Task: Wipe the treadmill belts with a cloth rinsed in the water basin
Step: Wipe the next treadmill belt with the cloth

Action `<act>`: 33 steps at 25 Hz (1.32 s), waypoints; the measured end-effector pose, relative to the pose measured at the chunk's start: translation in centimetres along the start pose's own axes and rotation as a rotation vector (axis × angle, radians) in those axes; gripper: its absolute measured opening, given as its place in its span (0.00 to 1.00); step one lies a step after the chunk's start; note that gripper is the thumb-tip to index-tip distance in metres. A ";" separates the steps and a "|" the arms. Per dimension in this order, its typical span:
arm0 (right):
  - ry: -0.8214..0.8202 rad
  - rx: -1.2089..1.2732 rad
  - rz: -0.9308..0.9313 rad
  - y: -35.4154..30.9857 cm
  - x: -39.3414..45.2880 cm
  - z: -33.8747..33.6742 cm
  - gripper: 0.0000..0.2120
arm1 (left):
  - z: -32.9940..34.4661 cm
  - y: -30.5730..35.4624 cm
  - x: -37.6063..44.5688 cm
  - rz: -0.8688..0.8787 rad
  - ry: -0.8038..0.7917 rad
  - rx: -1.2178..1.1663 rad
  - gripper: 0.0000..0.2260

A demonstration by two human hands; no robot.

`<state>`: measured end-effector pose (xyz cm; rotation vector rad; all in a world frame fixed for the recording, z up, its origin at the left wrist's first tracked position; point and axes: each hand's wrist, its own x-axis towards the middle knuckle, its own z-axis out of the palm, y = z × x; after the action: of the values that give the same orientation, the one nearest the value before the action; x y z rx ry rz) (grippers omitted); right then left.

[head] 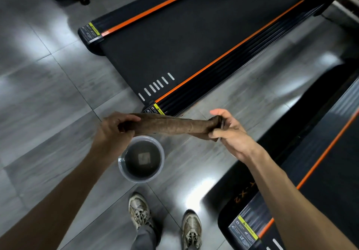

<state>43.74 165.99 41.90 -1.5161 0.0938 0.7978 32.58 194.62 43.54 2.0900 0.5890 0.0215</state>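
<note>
Two hands hold a rolled brown cloth [171,126] sideways.
Left hand [114,128] and right hand [231,133] grip its ends, above the round grey water basin [124,169] on shiny grey floor tiles [48,86].

Brown cloth [172,126] rolled, seemingly damp, above murky basin [141,159]

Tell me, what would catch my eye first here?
A brown cloth, rolled up, stretched between the left hand and right hand at mid-frame. Right below it on the grey floor sits a basin of murky water. Beyond them a black treadmill belt with orange edging runs toward the top right.
</note>
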 end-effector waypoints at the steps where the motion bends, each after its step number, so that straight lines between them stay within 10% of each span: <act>1: -0.070 -0.159 0.003 -0.2 0.0 -0.3 0.26 | -0.2 0.2 0.1 0.004 0.014 0.031 0.18; 7: 0.081 -0.633 -0.029 -2.0 1.3 -1.2 0.17 | -1.7 0.5 0.9 -0.007 -0.036 0.191 0.09; 11: 0.205 -0.472 -0.130 -2.0 1.6 -1.5 0.02 | -2.7 -0.1 1.8 -0.011 -0.147 0.147 0.04; 20: 0.485 0.157 -0.047 -2.2 1.9 4.4 0.15 | 1.2 3.0 1.5 -0.210 0.089 -0.442 0.07; 28: 0.070 0.242 -0.035 -3.2 -0.1 11.7 0.22 | 4.3 5.8 1.7 -0.288 -0.264 -0.588 0.09; 33: 0.258 0.202 -0.181 -2.0 1.1 9.4 0.16 | 5.1 6.7 3.4 -0.261 -0.212 -0.576 0.15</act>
<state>41.72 175.21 43.99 -1.4057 0.2187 0.4326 39.48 189.01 45.25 1.4277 0.6332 -0.1603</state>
